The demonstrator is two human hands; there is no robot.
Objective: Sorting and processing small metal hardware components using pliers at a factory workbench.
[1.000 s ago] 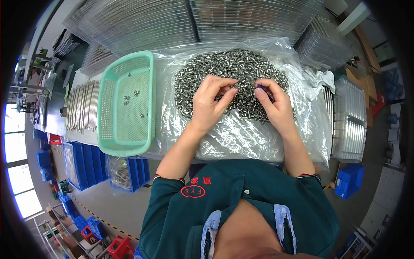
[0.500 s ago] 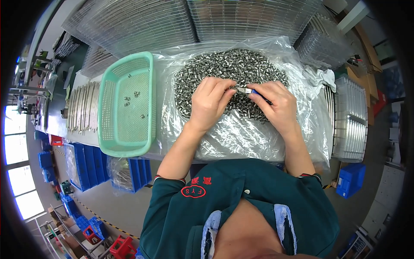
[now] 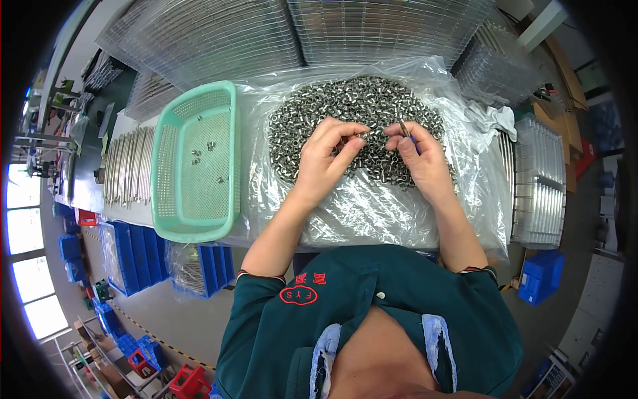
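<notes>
Between the thumb and forefinger of my left hand (image 3: 323, 154) is a small shiny metal ring (image 3: 363, 135), held over the pile. My right hand (image 3: 426, 163) is closed around a small blue-handled tool with a narrow metal blade (image 3: 403, 126); the blade points up and away, apart from the ring. Most of its handle is hidden by the fingers. Under and beyond both hands spreads a broad pile of small metal rings (image 3: 345, 96) on a clear plastic sheet (image 3: 372, 223).
Left of the pile stands a green perforated basket (image 3: 229, 199) with several small metal pieces inside. Metal rods (image 3: 129, 166) lie farther left. Stacked clear plastic trays (image 3: 392, 33) line the back, with more trays (image 3: 539, 179) and a white cloth (image 3: 495, 120) at right.
My right hand has drawn the blade away from the ring and turned it from pointing left to pointing up. My left hand still pinches the ring, shifted very slightly.
</notes>
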